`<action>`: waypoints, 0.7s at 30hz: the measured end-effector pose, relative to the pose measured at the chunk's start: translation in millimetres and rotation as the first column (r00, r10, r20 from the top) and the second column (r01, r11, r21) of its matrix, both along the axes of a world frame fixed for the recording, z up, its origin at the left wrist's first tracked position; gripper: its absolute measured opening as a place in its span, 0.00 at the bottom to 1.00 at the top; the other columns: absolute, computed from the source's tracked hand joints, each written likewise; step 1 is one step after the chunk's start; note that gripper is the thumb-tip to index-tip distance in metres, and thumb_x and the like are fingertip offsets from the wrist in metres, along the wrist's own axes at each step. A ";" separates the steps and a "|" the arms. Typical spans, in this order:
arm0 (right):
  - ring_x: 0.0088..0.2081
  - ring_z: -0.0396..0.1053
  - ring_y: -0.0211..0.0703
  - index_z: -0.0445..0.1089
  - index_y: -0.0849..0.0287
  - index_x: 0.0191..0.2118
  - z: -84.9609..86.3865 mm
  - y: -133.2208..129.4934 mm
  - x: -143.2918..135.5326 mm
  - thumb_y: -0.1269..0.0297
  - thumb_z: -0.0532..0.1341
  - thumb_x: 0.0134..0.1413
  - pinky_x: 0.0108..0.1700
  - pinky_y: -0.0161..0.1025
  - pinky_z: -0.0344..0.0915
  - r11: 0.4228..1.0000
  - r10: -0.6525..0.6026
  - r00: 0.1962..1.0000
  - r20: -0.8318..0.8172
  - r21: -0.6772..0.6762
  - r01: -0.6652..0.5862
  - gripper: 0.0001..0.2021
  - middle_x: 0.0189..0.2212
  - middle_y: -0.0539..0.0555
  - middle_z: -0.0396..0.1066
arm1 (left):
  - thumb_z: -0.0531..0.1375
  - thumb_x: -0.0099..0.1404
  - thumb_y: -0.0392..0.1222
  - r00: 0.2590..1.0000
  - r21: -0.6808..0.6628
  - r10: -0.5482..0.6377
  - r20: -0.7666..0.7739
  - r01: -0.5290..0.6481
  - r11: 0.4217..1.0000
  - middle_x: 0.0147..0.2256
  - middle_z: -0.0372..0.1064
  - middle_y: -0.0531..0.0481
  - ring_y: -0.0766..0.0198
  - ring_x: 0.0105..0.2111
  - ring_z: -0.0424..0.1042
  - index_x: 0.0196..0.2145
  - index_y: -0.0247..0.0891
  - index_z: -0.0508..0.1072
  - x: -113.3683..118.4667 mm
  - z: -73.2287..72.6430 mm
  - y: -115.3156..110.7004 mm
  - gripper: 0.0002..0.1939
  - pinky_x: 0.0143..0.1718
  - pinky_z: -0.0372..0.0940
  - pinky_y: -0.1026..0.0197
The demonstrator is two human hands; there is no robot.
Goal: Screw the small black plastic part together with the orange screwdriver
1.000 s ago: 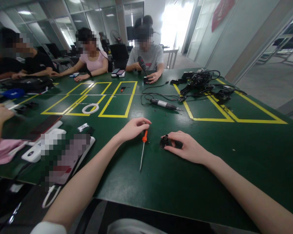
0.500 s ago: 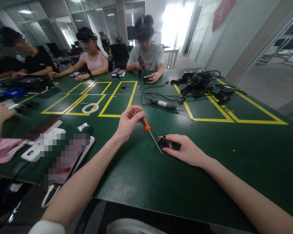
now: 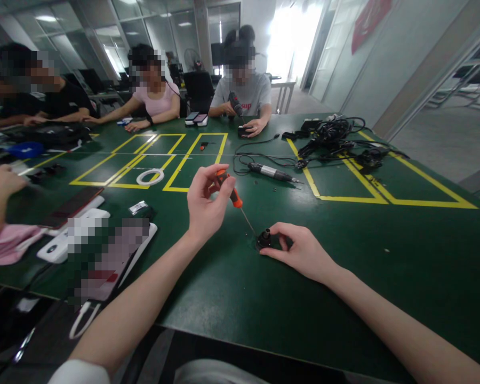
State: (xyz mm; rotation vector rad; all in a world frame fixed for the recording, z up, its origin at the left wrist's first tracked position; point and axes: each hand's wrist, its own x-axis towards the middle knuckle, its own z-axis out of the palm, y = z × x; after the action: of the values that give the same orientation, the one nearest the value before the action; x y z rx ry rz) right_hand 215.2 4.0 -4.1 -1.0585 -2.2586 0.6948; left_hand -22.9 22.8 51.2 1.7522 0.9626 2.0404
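My left hand [image 3: 208,202] is closed round the orange and black handle of a screwdriver [image 3: 235,196]. Its thin metal shaft slants down to the right, and the tip meets the near-left side of a small round black part [image 3: 264,240]; whether it sits in a screw I cannot make out. That part has a short upright tube on top and rests on the green table. Thumb and fingers of my right hand [image 3: 300,246] pinch it from the right side.
Beyond my hands lies a corded electric screwdriver [image 3: 274,173]. Tangled black cables [image 3: 332,136] are heaped at the back right. A white ring [image 3: 150,176], phones and a white power bank [image 3: 72,234] lie to the left. Across the green table [image 3: 344,320] a person works with a drill [image 3: 236,104].
My left hand has tightened round the screwdriver handle, and the tip has moved up and left against the black part. My right hand has tilted the part more upright.
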 end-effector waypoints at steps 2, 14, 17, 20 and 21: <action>0.25 0.65 0.40 0.74 0.58 0.40 0.5 0.1 0.3 0.52 0.73 0.60 0.30 0.36 0.59 1.000 0.008 1.000 0.004 0.002 -0.008 0.15 0.23 0.46 0.65 | 0.67 0.71 0.45 1.000 0.026 -0.006 -0.018 0.006 1.000 0.36 0.70 0.55 0.73 0.33 0.73 0.47 0.42 0.79 1.0 0.9 -2.9 0.09 0.33 0.70 0.72; 0.26 0.66 0.40 0.73 0.58 0.39 2.1 -0.4 0.7 0.49 0.71 0.63 0.29 0.35 0.61 0.999 0.022 1.000 0.000 -0.030 -0.022 0.16 0.26 0.49 0.70 | 0.66 0.73 0.44 0.990 0.173 0.062 -0.123 -0.041 0.984 0.38 0.69 0.53 0.71 0.35 0.74 0.51 0.44 0.78 2.2 -0.1 -7.5 0.11 0.35 0.73 0.70; 0.27 0.67 0.40 0.73 0.58 0.40 2.5 -0.5 1.4 0.49 0.71 0.62 0.30 0.36 0.61 0.999 0.024 1.000 0.006 -0.034 -0.024 0.16 0.27 0.50 0.71 | 0.65 0.73 0.44 0.989 0.164 0.068 -0.134 -0.046 0.985 0.39 0.69 0.52 0.71 0.35 0.74 0.53 0.45 0.77 2.8 -0.6 -9.0 0.12 0.35 0.73 0.69; 0.27 0.67 0.41 0.73 0.58 0.39 2.0 -0.4 1.7 0.50 0.72 0.62 0.30 0.36 0.61 0.999 0.028 1.000 0.001 -0.037 -0.028 0.16 0.26 0.49 0.70 | 0.65 0.73 0.43 0.979 0.186 0.074 -0.188 -0.038 0.982 0.40 0.69 0.52 0.69 0.37 0.72 0.56 0.46 0.75 4.3 -2.0 -12.1 0.15 0.35 0.73 0.68; 0.27 0.67 0.41 0.73 0.58 0.39 1.5 -0.3 1.7 0.50 0.72 0.62 0.30 0.36 0.61 0.999 0.028 1.000 -0.004 -0.035 -0.028 0.16 0.25 0.48 0.69 | 0.64 0.73 0.43 0.973 0.208 0.078 -0.216 -0.032 0.978 0.41 0.70 0.51 0.68 0.38 0.72 0.58 0.46 0.75 5.2 -2.4 -13.6 0.16 0.36 0.73 0.67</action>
State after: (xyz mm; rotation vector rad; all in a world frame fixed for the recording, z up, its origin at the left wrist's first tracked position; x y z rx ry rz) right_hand 216.9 3.8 -2.6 -1.0433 -2.2695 0.7501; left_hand -17.8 9.1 48.8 2.1221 0.8993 2.0717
